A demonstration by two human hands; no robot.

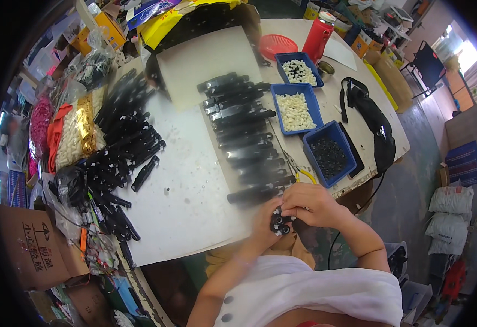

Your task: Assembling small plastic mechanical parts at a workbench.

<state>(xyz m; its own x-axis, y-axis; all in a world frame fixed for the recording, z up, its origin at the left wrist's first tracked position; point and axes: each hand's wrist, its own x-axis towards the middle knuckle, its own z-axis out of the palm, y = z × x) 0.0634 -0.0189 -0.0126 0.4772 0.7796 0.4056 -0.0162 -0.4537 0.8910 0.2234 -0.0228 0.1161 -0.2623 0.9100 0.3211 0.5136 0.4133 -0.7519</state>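
At the table's near edge, my left hand (263, 225) is closed around a small bundle of black tubes (280, 223), their open ends facing up. My right hand (316, 204) meets it from the right, fingertips pinched at the top of the bundle; what they hold is too small to make out. Just beyond both hands, a row of similar black tubes (245, 140) lies side by side, partly blurred. Pliers with yellow handles (306, 175) rest close to my right hand. Nearby stands a blue bin of small black parts (353, 163).
Two more blue bins hold small white pieces (296, 111) and mixed white and black pieces (298, 72). Behind them are a red basket (278, 46) and a red bottle (319, 36). A heap of black tubes (124, 147) covers the left side. A black pouch (373, 125) lies right.
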